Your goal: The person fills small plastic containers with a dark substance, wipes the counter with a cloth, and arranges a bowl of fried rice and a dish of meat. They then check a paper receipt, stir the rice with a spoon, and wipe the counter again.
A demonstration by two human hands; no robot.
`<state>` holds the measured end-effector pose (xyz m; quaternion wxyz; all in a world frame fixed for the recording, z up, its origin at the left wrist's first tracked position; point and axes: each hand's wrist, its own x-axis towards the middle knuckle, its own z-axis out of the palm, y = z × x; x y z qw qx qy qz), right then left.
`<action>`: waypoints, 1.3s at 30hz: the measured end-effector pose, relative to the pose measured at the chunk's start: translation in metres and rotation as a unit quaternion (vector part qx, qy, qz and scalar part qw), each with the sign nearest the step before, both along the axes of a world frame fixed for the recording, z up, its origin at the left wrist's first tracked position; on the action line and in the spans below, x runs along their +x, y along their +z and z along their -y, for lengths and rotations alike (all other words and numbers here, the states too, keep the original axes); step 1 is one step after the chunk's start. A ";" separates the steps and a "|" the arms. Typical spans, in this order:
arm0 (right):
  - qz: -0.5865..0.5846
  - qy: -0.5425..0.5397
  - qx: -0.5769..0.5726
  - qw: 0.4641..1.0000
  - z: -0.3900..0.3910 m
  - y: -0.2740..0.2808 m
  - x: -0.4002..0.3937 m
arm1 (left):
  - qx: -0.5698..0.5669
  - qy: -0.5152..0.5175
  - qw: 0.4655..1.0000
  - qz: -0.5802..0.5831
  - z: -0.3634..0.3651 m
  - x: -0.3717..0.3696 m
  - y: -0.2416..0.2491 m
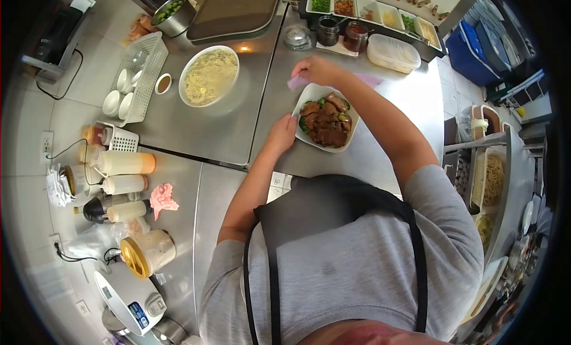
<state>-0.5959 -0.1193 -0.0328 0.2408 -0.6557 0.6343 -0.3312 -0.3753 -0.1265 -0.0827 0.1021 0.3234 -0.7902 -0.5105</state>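
A white squarish dish (355, 120) holds pieces of brown sauced meat (328, 126) with some green vegetables. My left hand (284, 132) grips the dish's left rim, the thumb at its edge. Over the dish's far edge, my right hand (315, 70) is closed on a thin pinkish-purple cloth (370, 79). Part of the cloth sticks out left of the fingers and part shows behind the forearm. Left of the dish stands a large white bowl (237, 86) of pale yellow, egg-flecked food.
Trays of chopped toppings (369, 12) line the back, with sauce jars (355, 35) and a lidded plastic box (394, 52) before them. A sauce cup (163, 83) and perforated basket (144, 89) stand left. Squeeze bottles (126, 163), a pink cloth (163, 198) and a scale (128, 303) sit nearer.
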 end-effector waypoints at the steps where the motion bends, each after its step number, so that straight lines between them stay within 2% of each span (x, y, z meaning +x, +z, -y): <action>1: -0.040 0.040 -0.001 0.998 0.000 0.004 0.008 | -0.015 -0.009 1.000 -0.007 0.003 -0.001 -0.003; 5: -0.109 0.124 0.064 0.984 0.001 0.002 0.020 | -0.047 -0.025 0.998 -0.017 0.005 -0.003 0.000; 7: -0.126 0.153 0.081 0.977 -0.001 0.001 0.019 | -0.026 -0.018 0.999 0.015 0.003 -0.004 0.006; 10: -0.080 0.162 0.199 0.963 -0.011 0.033 0.028 | -0.019 -0.015 1.000 0.016 0.004 -0.005 0.002; 16: -0.099 0.172 0.135 0.971 -0.008 0.015 0.023 | -0.008 -0.016 1.000 0.009 0.003 -0.006 0.007; 25: -0.106 0.129 0.107 0.980 -0.011 0.000 0.016 | -0.022 -0.024 0.999 0.023 0.006 -0.006 0.004; 29: -0.100 0.040 0.141 0.984 -0.018 0.002 0.004 | -0.031 -0.042 0.998 0.043 0.008 -0.006 0.009; 32: -0.073 -0.013 0.130 0.989 -0.027 -0.005 -0.023 | -0.076 -0.057 0.995 0.008 0.010 -0.006 0.003; 37: -0.089 -0.098 0.130 0.983 -0.044 0.019 -0.036 | -0.030 -0.042 0.998 0.044 0.008 -0.006 0.004; 39: -0.105 -0.069 0.089 0.988 -0.044 0.020 -0.029 | -0.023 -0.040 0.998 0.047 0.008 -0.007 0.005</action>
